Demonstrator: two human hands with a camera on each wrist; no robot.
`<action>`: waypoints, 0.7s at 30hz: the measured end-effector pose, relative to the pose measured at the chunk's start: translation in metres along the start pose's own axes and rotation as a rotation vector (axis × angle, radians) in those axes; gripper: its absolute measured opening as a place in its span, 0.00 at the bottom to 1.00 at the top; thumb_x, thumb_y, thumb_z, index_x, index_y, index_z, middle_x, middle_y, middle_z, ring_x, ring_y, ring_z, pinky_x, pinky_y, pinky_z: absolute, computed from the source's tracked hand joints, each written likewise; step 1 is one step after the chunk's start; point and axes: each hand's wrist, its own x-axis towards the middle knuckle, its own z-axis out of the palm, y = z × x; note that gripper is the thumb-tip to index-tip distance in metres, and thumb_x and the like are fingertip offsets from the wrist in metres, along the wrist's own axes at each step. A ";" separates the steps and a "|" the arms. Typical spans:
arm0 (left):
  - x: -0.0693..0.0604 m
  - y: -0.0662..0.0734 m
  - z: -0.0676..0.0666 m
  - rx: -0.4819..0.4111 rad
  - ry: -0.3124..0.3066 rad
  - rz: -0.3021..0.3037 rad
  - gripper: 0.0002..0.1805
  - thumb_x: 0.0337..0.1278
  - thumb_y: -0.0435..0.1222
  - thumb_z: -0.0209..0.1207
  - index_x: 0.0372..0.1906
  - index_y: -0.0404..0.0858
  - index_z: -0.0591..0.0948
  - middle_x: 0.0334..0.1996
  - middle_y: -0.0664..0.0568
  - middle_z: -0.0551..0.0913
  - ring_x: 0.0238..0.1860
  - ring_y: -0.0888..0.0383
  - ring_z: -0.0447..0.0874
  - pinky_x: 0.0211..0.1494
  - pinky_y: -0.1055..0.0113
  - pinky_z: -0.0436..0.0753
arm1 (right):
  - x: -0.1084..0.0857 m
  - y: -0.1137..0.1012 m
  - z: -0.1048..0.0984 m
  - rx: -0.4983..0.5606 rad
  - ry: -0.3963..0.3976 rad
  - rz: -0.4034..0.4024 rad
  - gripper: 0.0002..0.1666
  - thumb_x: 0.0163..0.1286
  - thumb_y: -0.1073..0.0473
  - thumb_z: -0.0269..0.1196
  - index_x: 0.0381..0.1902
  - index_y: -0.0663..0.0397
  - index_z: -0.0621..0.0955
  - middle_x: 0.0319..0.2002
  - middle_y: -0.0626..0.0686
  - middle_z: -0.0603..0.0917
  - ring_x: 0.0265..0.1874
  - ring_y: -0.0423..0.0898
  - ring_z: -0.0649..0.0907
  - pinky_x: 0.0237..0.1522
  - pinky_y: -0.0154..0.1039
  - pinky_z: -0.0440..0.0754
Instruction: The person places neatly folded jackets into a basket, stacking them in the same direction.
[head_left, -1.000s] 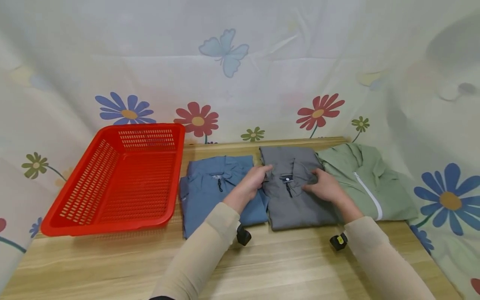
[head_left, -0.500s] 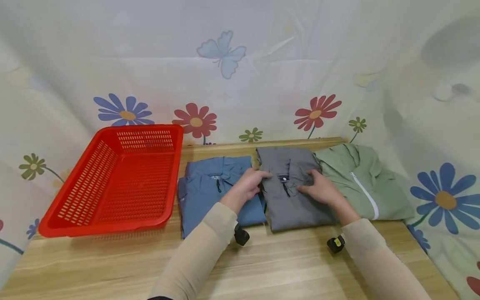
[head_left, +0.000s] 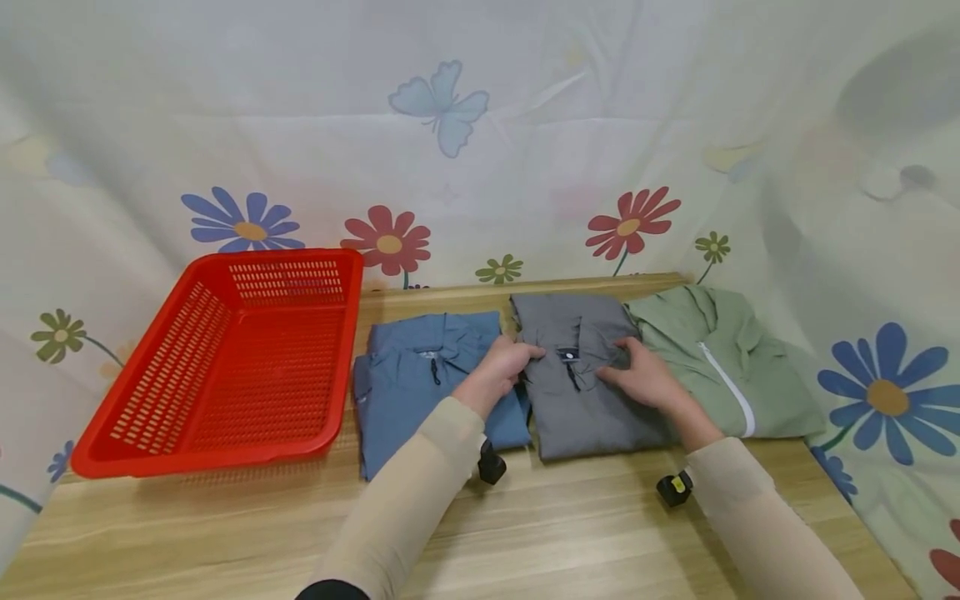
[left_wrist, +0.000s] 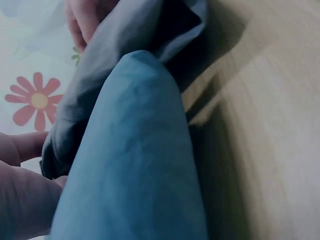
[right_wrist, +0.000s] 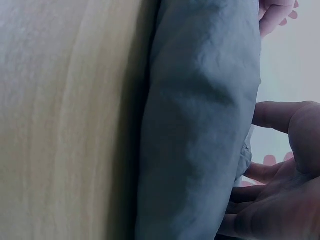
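Note:
A folded grey zip-neck jacket point(head_left: 600, 421) lies between two other folded garments. My left hand point(head_left: 506, 364) pinches its left edge, thumb on top; the left wrist view shows grey cloth between thumb and finger of that hand point(left_wrist: 25, 195). On the jacket's right half rests my right hand point(head_left: 645, 377), thumb and fingers spread apart beside the collar zip. In the right wrist view, those fingertips touch the far side of the grey cloth point(right_wrist: 195, 125). Left of it is a folded blue jacket point(head_left: 405, 400), partly behind my left forearm. A folded green jacket point(head_left: 780, 392) with a white zip lies to the right.
At the left of the wooden table point(head_left: 570, 525) stands a red plastic basket point(head_left: 347, 358) with slotted walls, nothing inside. A flower-printed curtain point(head_left: 525, 167) hangs right behind the table and along its right side.
The head view has shifted slightly. My right hand has slid a little left on the grey jacket between the first two frames. My left hand stays at its left edge.

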 end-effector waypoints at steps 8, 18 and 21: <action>-0.002 0.002 0.001 0.156 0.066 0.031 0.35 0.70 0.35 0.63 0.77 0.31 0.64 0.71 0.39 0.69 0.71 0.43 0.68 0.68 0.49 0.73 | -0.001 0.001 -0.003 0.076 -0.007 0.016 0.41 0.77 0.51 0.60 0.73 0.73 0.62 0.70 0.76 0.65 0.69 0.71 0.66 0.66 0.64 0.67; -0.016 0.010 -0.020 0.205 0.016 0.052 0.33 0.71 0.37 0.63 0.75 0.32 0.67 0.67 0.40 0.74 0.68 0.43 0.72 0.68 0.49 0.73 | -0.002 -0.005 -0.003 0.055 0.010 -0.011 0.43 0.77 0.51 0.60 0.73 0.79 0.58 0.69 0.78 0.63 0.69 0.72 0.65 0.68 0.65 0.65; -0.020 0.012 -0.027 0.223 -0.002 0.066 0.28 0.71 0.37 0.63 0.71 0.33 0.73 0.62 0.42 0.79 0.63 0.44 0.77 0.64 0.51 0.77 | -0.002 -0.005 -0.006 0.051 0.036 -0.040 0.41 0.78 0.54 0.58 0.72 0.81 0.58 0.67 0.80 0.65 0.66 0.74 0.68 0.64 0.66 0.68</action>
